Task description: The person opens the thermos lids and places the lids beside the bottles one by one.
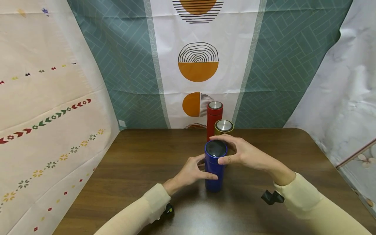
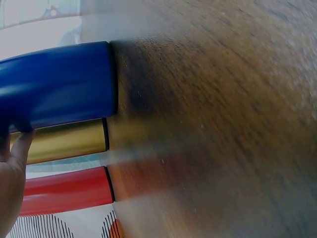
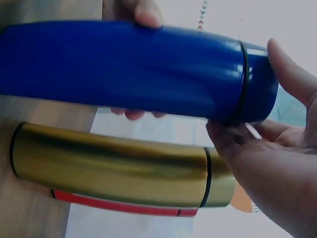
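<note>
A blue thermos flask with a dark glossy top stands upright on the brown wooden table. My left hand grips its body from the left, thumb in front and fingers behind. From the right, my right hand holds the lid between thumb and fingers; the right wrist view shows the lid seated above a dark seam. Just behind stands a gold thermos flask, partly hidden by my right hand in the head view. A red thermos flask stands farthest back.
A teal and white patterned cloth hangs behind the table's back edge. A cream embroidered cloth hangs on the left and a pale marbled sheet on the right. Black straps show at the sleeves.
</note>
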A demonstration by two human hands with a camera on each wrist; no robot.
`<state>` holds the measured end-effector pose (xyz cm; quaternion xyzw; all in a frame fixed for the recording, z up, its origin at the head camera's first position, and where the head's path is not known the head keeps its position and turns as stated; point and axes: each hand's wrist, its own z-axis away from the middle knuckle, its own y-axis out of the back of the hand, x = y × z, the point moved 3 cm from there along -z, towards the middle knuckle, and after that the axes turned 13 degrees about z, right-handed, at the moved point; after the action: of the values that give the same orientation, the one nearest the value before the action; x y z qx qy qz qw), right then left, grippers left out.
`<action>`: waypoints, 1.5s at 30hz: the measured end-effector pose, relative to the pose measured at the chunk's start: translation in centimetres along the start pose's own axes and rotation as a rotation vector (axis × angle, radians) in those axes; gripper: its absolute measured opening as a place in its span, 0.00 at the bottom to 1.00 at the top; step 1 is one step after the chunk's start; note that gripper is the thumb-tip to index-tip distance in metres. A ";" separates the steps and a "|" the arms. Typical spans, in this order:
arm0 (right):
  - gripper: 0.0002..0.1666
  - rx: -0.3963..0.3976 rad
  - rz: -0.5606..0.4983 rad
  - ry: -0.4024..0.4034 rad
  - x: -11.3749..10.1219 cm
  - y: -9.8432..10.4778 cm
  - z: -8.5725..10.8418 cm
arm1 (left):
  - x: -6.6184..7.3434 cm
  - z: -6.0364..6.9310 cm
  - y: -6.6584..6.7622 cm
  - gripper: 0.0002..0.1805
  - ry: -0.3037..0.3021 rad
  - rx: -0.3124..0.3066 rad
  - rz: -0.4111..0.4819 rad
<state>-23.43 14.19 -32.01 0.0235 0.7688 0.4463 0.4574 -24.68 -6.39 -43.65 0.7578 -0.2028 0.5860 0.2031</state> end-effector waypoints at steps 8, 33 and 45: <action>0.49 0.280 0.140 -0.123 -1.3 -2.2 1.0 | 0.1 0.2 0.1 0.37 -0.013 0.018 -0.022; 0.37 -0.005 0.004 0.038 0.1 0.1 0.1 | -0.2 -0.1 -0.1 0.37 0.006 0.006 0.000; 0.48 0.364 0.219 -0.107 -1.4 -2.8 1.2 | 0.0 0.2 -0.1 0.37 0.006 0.021 -0.026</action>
<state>-20.73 12.66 -33.26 0.2129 0.8042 0.3452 0.4345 -24.44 -6.43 -43.70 0.7608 -0.1863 0.5875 0.2034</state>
